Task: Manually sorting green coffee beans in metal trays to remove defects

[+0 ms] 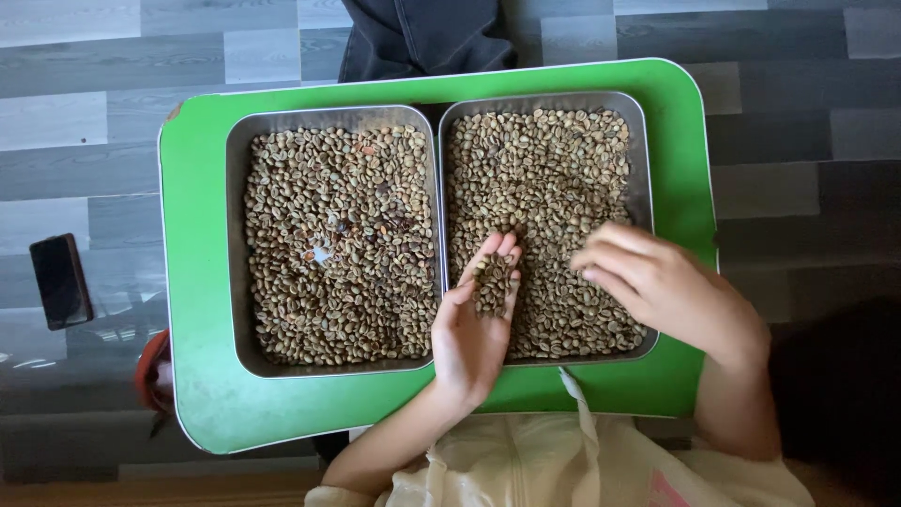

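Beans: two metal trays sit side by side, touching, on a green tray table (202,282) w/ rounded corners. Left tray (236,244) and right tray (641,141) are both rectangular, shallow, steel, filled w/ pale greenish-brown coffee beans (338,244) spread roughly one layer deep. A few darker or odd-coloured beans show in left tray, plus a small bare patch near its centre where metal shows through.

Left hand (474,324): palm up, fingers loosely cupped, not closed. It lies over the near-left part of right tray, just beside the divide between trays. A small heap of beans (493,282) rests in palm and along the fingers; nothing pinched, beans simply lying in the open cup.

Right hand (657,282): palm down over near-right part of right tray, fingers bent and drawn loosely together, tips pointing toward left hand. Fingertips (591,268) are at bean level; cannot tell whether a bean is pinched between them, as tips are blurred and turned down. Hands near each other, not touching.

Surroundings: table stands on grey wood-look plank floor (798,113). Dark phone-like slab (59,280) lies on floor, well apart to the left of table. Orange-red object (150,371) partly hidden under table's near-left edge; kind not identifiable. Dark fabric (422,38) at far edge beyond table. Person's pale garment (526,465) visible at near edge, w/ a cord running up toward the table rim.
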